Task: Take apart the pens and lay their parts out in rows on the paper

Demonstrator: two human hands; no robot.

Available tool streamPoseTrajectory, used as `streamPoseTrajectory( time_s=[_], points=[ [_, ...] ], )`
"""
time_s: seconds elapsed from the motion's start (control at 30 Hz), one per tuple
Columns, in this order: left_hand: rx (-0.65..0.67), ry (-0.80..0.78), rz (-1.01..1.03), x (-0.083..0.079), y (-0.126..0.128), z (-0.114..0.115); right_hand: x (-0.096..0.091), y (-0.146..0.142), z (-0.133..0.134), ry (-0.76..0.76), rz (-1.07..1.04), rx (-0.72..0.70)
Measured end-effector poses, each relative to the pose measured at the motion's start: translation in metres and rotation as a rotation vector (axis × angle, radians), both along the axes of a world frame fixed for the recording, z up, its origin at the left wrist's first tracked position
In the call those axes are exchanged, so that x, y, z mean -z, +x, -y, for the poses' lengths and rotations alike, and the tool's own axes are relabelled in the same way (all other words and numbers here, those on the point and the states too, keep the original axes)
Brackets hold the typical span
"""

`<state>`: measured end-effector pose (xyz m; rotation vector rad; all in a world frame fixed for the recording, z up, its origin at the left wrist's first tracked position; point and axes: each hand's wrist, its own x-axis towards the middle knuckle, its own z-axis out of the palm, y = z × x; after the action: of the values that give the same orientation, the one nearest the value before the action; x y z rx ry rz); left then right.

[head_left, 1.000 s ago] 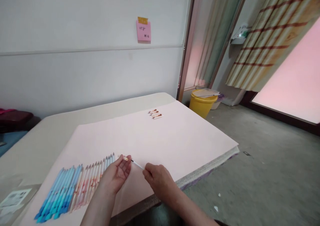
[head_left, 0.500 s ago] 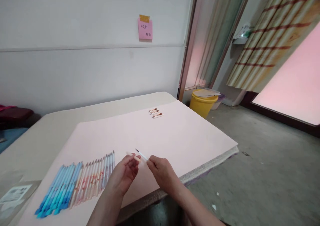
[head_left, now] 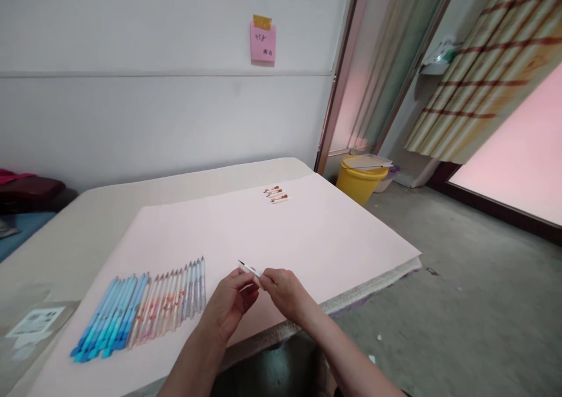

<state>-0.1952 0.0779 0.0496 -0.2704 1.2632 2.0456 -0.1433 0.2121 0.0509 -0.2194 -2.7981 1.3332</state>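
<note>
My right hand (head_left: 285, 294) pinches a thin white pen part with a dark pointed tip (head_left: 249, 267), the tip aimed up and left. Beside it my left hand (head_left: 232, 303) is closed on a short pale tube (head_left: 257, 280), mostly hidden by the fingers; its exact kind does not show. The tube lies close along the white part, and I cannot tell whether they touch. Both hands are above the near edge of the pink sheet (head_left: 211, 227). Left of them lies a row of pens: blue ones (head_left: 112, 315), white ones with red details (head_left: 162, 303) and pale purple ones (head_left: 194, 291).
Several short pieces with brown ends (head_left: 276, 194) lie near the sheet's far edge. A clear packet with a white label (head_left: 37, 321) is at the left. A yellow bin (head_left: 360, 180) stands on the floor behind the table's right side. A pink note (head_left: 263, 43) hangs on the wall.
My hands have come closer together. The pale tube, earlier held apart from the white pen part, is now alongside it. The view has shifted slightly.
</note>
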Motion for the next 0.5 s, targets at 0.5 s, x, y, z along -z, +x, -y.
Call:
streamPoseTrajectory(
  time_s=[0.5],
  points=[
    [-0.029, -0.049, 0.009, 0.0072, 0.0006, -0.0027, 0.0047, -0.0040, 0.0006, -0.076, -0.005, -0.069]
  ],
)
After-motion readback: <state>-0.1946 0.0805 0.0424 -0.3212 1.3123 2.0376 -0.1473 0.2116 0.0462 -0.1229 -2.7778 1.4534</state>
